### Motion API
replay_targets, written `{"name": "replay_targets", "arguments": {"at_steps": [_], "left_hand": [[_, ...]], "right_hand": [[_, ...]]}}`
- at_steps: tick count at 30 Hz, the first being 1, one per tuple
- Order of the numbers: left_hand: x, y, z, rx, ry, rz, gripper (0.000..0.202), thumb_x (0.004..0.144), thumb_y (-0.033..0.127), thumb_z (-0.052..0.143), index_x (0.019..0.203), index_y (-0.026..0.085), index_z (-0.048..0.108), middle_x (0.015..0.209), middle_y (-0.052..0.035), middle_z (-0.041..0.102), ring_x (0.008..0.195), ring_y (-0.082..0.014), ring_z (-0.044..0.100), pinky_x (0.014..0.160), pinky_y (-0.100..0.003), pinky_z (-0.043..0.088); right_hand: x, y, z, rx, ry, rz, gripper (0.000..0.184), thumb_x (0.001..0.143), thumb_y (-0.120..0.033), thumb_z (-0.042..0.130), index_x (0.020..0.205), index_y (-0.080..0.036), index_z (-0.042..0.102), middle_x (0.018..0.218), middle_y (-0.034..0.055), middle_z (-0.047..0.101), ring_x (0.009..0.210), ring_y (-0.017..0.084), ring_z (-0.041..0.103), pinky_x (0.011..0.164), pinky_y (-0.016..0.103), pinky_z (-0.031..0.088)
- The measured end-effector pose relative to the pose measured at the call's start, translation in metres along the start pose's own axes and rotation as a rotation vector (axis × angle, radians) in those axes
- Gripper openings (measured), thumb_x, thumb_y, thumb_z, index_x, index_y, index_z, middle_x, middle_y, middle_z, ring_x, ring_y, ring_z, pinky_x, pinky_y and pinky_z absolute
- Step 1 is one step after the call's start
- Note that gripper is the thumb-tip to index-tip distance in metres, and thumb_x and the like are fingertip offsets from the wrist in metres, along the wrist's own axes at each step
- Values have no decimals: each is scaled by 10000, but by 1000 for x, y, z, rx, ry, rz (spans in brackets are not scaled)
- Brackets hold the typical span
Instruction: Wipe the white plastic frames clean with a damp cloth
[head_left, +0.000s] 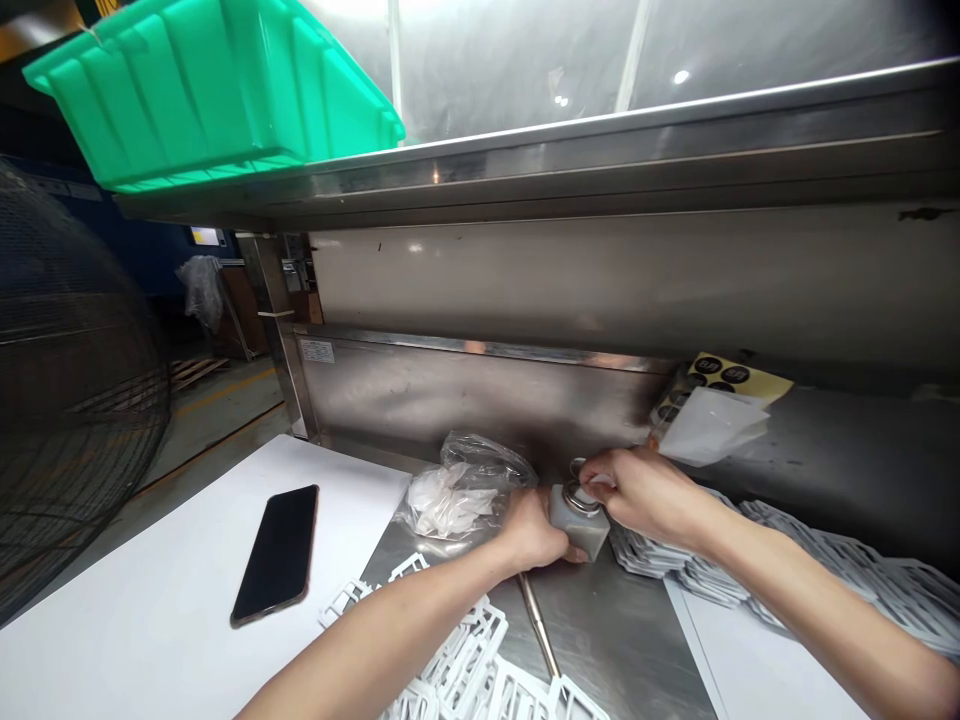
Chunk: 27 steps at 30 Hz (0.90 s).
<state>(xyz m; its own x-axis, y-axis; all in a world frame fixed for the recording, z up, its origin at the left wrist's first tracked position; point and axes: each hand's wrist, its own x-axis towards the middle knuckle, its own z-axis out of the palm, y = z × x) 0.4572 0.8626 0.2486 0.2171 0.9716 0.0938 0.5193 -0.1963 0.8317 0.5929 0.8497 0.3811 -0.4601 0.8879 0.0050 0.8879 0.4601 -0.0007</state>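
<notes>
My left hand (534, 530) is closed around the side of a small squarish translucent bottle (577, 528) with a round metal top (581, 497). Over that top my right hand (634, 490) is closed in a pinch. Something small and whitish shows at its fingertips, too little to name. Just left of the bottle lies a clear plastic bag (487, 455) with crumpled white wipes (448, 500) in it. A slim metallic rod-like tool (538, 625) rests on the steel tabletop below my left hand. Loose white slotted frames (469, 660) are heaped under my left forearm.
A black phone (276, 555) lies on white sheeting (150, 600) at left. Stacked white frames (825, 560) stand at right. Sticker sheets (739, 375) lean on the back panel. A green bin (202, 90) sits on the overhead steel shelf (562, 165). A large fan (75, 380) stands far left.
</notes>
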Motion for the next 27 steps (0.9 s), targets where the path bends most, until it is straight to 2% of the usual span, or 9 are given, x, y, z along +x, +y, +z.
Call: {"name": "replay_targets", "arguments": {"at_steps": [4, 9, 14, 21, 27], "left_hand": [[-3, 6, -5, 27, -23, 24, 595, 463, 347, 817, 1004, 209, 610, 990, -37, 674, 892, -248, 619, 759, -320, 486], [-4, 13, -9, 45, -77, 27, 537, 468, 288, 802, 968, 180, 638, 924, -66, 682, 830, -255, 629, 720, -319, 491], [-4, 11, -9, -8, -72, 21, 636, 476, 336, 818, 1061, 201, 607, 1025, -52, 676, 900, -245, 619, 774, -313, 488], [-1, 9, -9, -37, -76, 3, 556, 485, 331, 817, 991, 198, 628, 982, -34, 688, 888, -237, 625, 733, -288, 487], [-4, 13, -12, 1, -77, -2, 576, 483, 354, 808, 1007, 203, 621, 986, -41, 683, 890, -251, 622, 732, -299, 485]], "right_hand": [[0, -1, -6, -22, -24, -7, 220, 938, -318, 538, 804, -164, 618, 767, -5, 616, 714, 126, 595, 716, 300, 499], [-3, 4, -10, 23, -26, 13, 173, 931, -306, 551, 876, -162, 628, 842, 7, 631, 777, 141, 606, 750, 325, 502], [1, 9, -5, 80, -29, 36, 174, 933, -316, 547, 899, -168, 633, 880, 13, 637, 800, 148, 609, 768, 330, 500], [6, 13, -2, 154, -42, 50, 184, 926, -318, 557, 875, -158, 632, 860, 8, 635, 793, 150, 608, 780, 342, 496], [3, 15, -4, 338, -15, 65, 196, 907, -332, 581, 857, -151, 634, 863, 7, 629, 809, 163, 603, 775, 342, 495]]}}
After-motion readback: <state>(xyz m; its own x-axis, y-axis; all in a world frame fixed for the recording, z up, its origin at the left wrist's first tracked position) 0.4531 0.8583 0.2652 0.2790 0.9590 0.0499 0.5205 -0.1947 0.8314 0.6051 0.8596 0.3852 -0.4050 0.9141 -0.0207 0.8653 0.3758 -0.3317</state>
